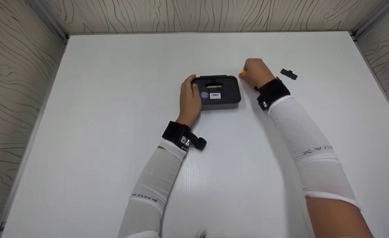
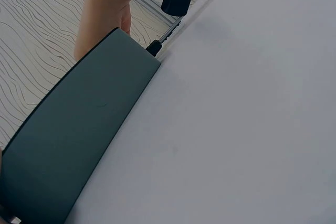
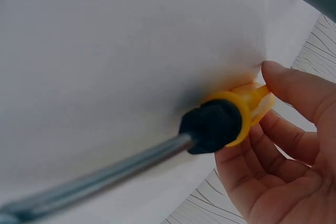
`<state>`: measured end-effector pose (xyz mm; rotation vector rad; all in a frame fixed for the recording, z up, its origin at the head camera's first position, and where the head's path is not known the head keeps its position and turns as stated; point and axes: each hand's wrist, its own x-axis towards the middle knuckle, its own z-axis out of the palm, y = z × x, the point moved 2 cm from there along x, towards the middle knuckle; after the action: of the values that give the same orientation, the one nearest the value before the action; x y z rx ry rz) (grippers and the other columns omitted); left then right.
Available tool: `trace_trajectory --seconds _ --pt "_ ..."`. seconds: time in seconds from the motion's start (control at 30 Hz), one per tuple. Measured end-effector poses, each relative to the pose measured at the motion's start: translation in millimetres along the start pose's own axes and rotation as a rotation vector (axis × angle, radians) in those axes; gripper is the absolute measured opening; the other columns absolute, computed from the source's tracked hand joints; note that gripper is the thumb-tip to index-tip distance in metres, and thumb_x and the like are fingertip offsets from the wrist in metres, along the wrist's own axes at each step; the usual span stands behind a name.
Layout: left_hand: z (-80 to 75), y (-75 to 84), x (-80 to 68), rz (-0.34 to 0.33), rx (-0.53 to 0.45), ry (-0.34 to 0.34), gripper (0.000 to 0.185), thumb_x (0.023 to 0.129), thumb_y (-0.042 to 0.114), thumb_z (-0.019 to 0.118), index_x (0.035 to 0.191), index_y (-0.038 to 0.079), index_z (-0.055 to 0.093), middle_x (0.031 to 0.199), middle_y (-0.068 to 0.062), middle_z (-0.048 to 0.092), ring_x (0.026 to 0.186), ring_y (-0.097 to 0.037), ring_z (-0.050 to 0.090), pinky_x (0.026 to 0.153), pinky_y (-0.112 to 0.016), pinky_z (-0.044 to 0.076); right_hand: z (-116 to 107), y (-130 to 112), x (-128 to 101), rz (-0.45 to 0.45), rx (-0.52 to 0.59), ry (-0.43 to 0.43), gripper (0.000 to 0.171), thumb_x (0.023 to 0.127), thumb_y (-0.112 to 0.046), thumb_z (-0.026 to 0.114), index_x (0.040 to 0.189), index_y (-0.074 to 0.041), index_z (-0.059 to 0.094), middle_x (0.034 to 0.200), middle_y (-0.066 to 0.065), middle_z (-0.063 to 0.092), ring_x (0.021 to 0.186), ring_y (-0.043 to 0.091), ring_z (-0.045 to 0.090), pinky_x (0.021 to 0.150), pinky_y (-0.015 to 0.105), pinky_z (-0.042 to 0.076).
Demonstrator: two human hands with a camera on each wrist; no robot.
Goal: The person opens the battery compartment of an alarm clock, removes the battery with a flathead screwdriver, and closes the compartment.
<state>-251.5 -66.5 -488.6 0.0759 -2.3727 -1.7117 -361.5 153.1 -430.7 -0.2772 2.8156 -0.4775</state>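
Note:
A dark grey box-shaped device (image 1: 226, 90) lies near the table's middle, with a rectangular opening in its upper face. Inside that opening shows a yellow-green battery (image 1: 214, 86). My left hand (image 1: 190, 100) holds the device along its left side, thumb at the top edge. The device's plain grey side (image 2: 79, 129) fills much of the left wrist view. To the right of the device, my right hand (image 1: 256, 72) grips a screwdriver (image 3: 215, 124) by its yellow handle; its black collar and metal shaft extend out of the fingers, toward the wrist camera.
A small black battery cover (image 1: 289, 74) lies on the white table (image 1: 115, 99) beyond the right wrist. Wood-patterned panels (image 1: 181, 16) border the table at the back and both sides. A white label and a round purple sticker sit on the device.

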Motion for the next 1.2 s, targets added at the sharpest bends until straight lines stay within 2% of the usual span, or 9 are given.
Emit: trace_trajectory --seconds 0.13,0.33,0.6,0.7,0.87,1.03,1.13,1.2 --pt "0.1 -0.1 -0.4 0.001 0.000 0.001 0.041 0.109 0.009 0.035 0.149 0.001 0.042 0.150 -0.016 0.044 0.144 -0.023 0.037 0.117 -0.025 0.027 1 2 -1 -0.013 0.010 0.025 0.035 0.096 -0.010 0.056 0.118 0.016 0.061 0.117 0.031 0.062 0.105 0.039 0.057 0.099 0.051 0.047" --pt "1.6 -1.0 -1.7 0.009 -0.003 -0.014 0.041 0.110 0.011 0.033 0.150 0.001 0.040 0.151 -0.015 0.043 0.144 -0.023 0.036 0.117 -0.025 0.027 1 6 -4 -0.024 0.048 0.046 0.030 0.093 -0.007 0.050 0.112 0.015 0.060 0.108 0.027 0.062 0.096 0.037 0.056 0.086 0.047 0.048" --pt "1.5 -0.1 -1.9 0.007 -0.005 -0.015 0.042 0.110 0.012 0.034 0.150 0.001 0.040 0.151 -0.015 0.043 0.144 -0.022 0.036 0.117 -0.024 0.026 2 8 -6 -0.021 0.090 0.053 0.030 0.097 -0.007 0.043 0.117 0.012 0.052 0.106 0.024 0.057 0.094 0.036 0.053 0.083 0.045 0.047" --pt "1.0 -0.1 -2.0 0.000 -0.009 -0.011 0.042 0.110 0.013 0.034 0.150 0.001 0.040 0.151 -0.015 0.043 0.144 -0.022 0.037 0.117 -0.024 0.026 2 8 -6 -0.032 0.092 0.074 0.029 0.100 -0.008 0.042 0.118 0.013 0.051 0.108 0.026 0.058 0.096 0.036 0.054 0.086 0.047 0.047" --pt "0.1 -0.7 -1.8 -0.012 -0.011 -0.004 0.042 0.110 0.014 0.034 0.150 0.002 0.041 0.151 -0.015 0.043 0.144 -0.022 0.037 0.117 -0.025 0.027 1 9 -4 -0.052 0.122 0.099 0.033 0.104 -0.009 0.044 0.123 0.016 0.052 0.118 0.033 0.059 0.108 0.040 0.055 0.100 0.051 0.044" --pt "-0.2 0.1 -1.4 -0.010 -0.003 -0.007 0.042 0.110 0.015 0.034 0.150 0.003 0.041 0.151 -0.015 0.044 0.143 -0.022 0.038 0.117 -0.025 0.028 -1 11 -5 -0.038 0.162 0.090 0.037 0.106 -0.013 0.048 0.128 0.015 0.057 0.126 0.032 0.058 0.115 0.041 0.054 0.104 0.051 0.042" --pt "-0.7 0.8 -1.4 -0.010 -0.002 -0.008 0.042 0.110 0.016 0.035 0.150 0.003 0.041 0.151 -0.015 0.043 0.143 -0.022 0.038 0.117 -0.026 0.028 -1 12 -5 -0.038 0.176 0.091 0.036 0.106 -0.015 0.048 0.125 0.013 0.060 0.123 0.029 0.059 0.110 0.036 0.053 0.099 0.047 0.043" --pt "-1.0 1.0 -1.6 -0.010 0.002 -0.010 0.042 0.111 0.016 0.035 0.150 0.003 0.041 0.151 -0.015 0.043 0.143 -0.022 0.038 0.117 -0.026 0.028 0 13 -6 -0.026 0.194 0.092 0.035 0.107 -0.017 0.046 0.124 0.012 0.059 0.114 0.025 0.061 0.099 0.031 0.056 0.089 0.041 0.047"
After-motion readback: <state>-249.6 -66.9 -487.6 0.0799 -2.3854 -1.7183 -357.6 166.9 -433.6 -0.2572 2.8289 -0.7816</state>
